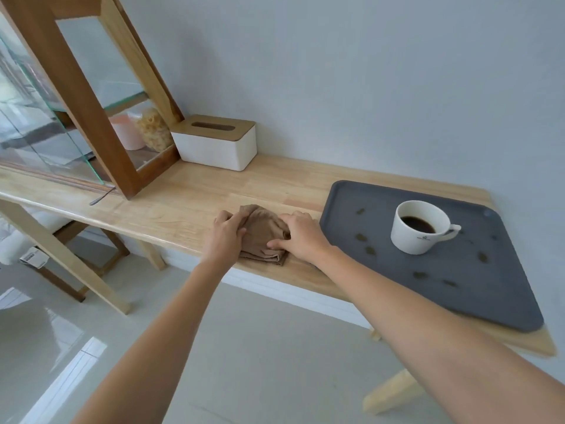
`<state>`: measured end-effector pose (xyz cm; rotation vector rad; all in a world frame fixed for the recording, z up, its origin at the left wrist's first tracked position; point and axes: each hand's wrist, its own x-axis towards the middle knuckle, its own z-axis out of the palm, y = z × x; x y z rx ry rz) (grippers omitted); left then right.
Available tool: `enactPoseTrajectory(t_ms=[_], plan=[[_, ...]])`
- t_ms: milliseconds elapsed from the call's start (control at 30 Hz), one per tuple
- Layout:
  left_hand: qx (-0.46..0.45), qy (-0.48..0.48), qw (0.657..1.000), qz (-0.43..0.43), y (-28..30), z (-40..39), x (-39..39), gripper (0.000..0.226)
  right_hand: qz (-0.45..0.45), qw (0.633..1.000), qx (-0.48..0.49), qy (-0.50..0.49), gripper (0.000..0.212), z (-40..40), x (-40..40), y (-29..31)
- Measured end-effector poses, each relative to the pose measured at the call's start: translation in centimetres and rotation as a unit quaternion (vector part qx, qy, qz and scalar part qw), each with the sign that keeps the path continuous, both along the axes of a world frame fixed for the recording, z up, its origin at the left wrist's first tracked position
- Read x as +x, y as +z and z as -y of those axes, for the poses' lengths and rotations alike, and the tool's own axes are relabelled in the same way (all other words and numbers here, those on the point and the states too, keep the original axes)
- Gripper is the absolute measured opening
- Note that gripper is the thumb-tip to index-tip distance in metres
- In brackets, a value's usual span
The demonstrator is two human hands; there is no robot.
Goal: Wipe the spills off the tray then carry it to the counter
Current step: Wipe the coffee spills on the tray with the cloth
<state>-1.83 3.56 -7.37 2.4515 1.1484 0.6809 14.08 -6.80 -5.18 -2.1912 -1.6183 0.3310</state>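
Observation:
A dark grey tray [397, 289] lies on the right end of a light wooden table [183, 206]. Several small brownish spills [370, 250] dot its surface. On the tray stands a white cup [419, 237] holding dark coffee. Left of the tray, a crumpled brown cloth [263, 231] rests near the table's front edge. My left hand [224, 237] grips the cloth's left side with bent fingers. My right hand [301, 234] presses on its right side, fingers curled onto the fabric, just beside the tray's left rim.
A white tissue box with a wooden lid [215, 142] stands at the back by the wall. A wood-framed glass cabinet [91, 111] occupies the table's left part, with a spoon [102, 197] lying in front of it. Below is pale tiled floor.

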Motion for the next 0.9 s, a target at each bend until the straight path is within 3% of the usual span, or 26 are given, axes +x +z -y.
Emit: enactPoseTrajectory(t_ms=[167, 367, 533, 767, 900], plan=[[0.026, -0.04, 0.998, 0.035, 1.7, -1.4, -0.1, 0.032, -0.025, 0.998, 0.055, -0.021, 0.04, 0.9, 0.1, 0.3], [0.043, -0.077, 0.995, 0.054, 4.2, -1.6, 1.1, 0.017, -0.079, 0.987, 0.13, -0.056, 0.033, 2.8, 1.6, 2.1], [0.003, -0.127, 0.988, 0.089, 5.9, -0.8, 3.3, 0.013, -0.118, 0.965, 0.217, -0.091, 0.014, 6.1, 3.2, 4.0], [-0.089, -0.272, 0.953, 0.101, 6.9, 4.3, 8.8, 0.014, -0.2, 0.93, 0.272, -0.147, 0.021, 15.1, 4.4, 3.7], [-0.123, -0.32, 0.935, 0.092, 6.2, 8.2, 10.9, 0.008, -0.164, 0.923, 0.288, -0.195, 0.017, 20.3, 5.5, 3.1]])
